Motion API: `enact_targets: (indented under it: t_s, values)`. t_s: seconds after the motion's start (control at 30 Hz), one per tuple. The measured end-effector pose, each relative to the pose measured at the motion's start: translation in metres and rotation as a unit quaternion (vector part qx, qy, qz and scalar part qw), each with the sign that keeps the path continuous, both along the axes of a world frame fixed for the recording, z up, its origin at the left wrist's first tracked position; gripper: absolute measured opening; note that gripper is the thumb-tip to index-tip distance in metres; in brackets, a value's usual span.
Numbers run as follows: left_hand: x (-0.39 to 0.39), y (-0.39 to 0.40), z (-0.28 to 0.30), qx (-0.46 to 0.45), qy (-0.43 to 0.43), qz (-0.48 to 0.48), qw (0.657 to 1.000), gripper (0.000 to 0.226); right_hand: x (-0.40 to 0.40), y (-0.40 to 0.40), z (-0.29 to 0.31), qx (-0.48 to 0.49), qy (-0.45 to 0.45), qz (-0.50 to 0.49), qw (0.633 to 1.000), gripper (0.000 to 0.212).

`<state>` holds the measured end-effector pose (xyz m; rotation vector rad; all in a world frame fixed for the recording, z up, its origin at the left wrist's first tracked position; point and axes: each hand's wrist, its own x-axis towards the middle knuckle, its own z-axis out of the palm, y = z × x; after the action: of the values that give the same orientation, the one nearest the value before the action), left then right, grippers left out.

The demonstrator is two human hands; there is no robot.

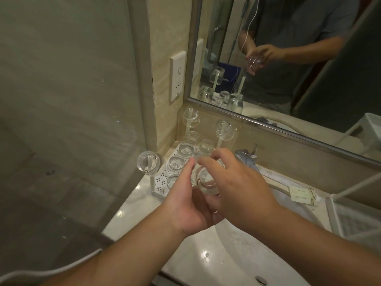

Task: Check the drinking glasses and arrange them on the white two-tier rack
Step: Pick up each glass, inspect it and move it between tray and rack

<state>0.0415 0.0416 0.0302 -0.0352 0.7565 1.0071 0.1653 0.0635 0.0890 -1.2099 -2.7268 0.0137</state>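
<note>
Two hands: both on one clear drinking glass [206,180], held above the marble surface [127,213] by the sink.
Left hand [185,205]: cups the glass from below and the left, fingers curled round it, forefinger stretched up along its side.
Right hand [233,182]: wraps over the glass from the right, thumb and fingers bent round the rim.
White rack [159,182]: just beyond the hands, in the corner under the mirror [288,58].
Other glasses: three upended on tall pegs, several more on the tray just past the left fingertips.
</note>
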Motion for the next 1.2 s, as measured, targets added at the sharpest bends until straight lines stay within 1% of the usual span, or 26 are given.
enact_targets:
  t_s: [0.17,0.23,0.3,0.37,0.4,0.5,0.6,0.67,0.77,0.83,1.0,1.07,1.2]
  values:
    - [-0.009,0.006,0.0,0.016,-0.016,0.018,1.0,0.068,0.001,-0.001,0.0,0.003,0.03,0.012,0.999,0.064]
    - [-0.012,0.007,0.004,0.032,0.0,0.019,0.999,0.065,0.001,-0.002,0.001,-0.008,0.046,0.012,0.999,0.064]
    - [-0.014,0.007,0.008,0.057,0.02,0.024,0.998,0.057,0.002,-0.002,0.002,-0.022,0.072,0.011,0.997,0.062]
    - [-0.018,0.007,0.012,0.082,0.053,0.03,0.995,0.049,0.004,-0.002,0.002,-0.038,0.11,0.006,0.993,0.058]
    - [-0.019,0.007,0.014,0.093,0.072,0.032,0.993,0.049,0.004,-0.002,0.002,-0.046,0.128,0.0,0.991,0.057]
    - [-0.02,0.004,0.02,0.114,0.115,0.041,0.986,0.052,0.004,-0.002,0.0,-0.059,0.163,-0.016,0.985,0.06]
    - [-0.02,0.003,0.025,0.139,0.168,0.062,0.974,0.069,0.004,0.0,-0.004,-0.078,0.209,-0.032,0.974,0.07]
    - [-0.02,0.002,0.028,0.169,0.188,0.08,0.964,0.074,0.004,0.002,-0.008,-0.1,0.24,-0.047,0.964,0.08]
    - [-0.017,0.0,0.033,0.222,0.222,0.09,0.945,0.071,0.004,0.004,-0.01,-0.135,0.283,-0.063,0.947,0.09]
    - [-0.014,-0.003,0.033,0.248,0.268,0.102,0.925,0.069,0.003,0.004,-0.01,-0.161,0.319,-0.071,0.931,0.092]
    - [-0.004,-0.009,0.036,0.315,0.371,0.138,0.862,0.08,0.003,0.004,-0.008,-0.193,0.368,-0.065,0.907,0.097]
    - [-0.002,-0.01,0.036,0.326,0.394,0.142,0.848,0.082,0.003,0.004,-0.008,-0.192,0.375,-0.065,0.904,0.099]
    - [0.003,-0.008,0.035,0.343,0.415,0.137,0.831,0.081,0.004,0.004,-0.009,-0.186,0.403,-0.076,0.893,0.1]
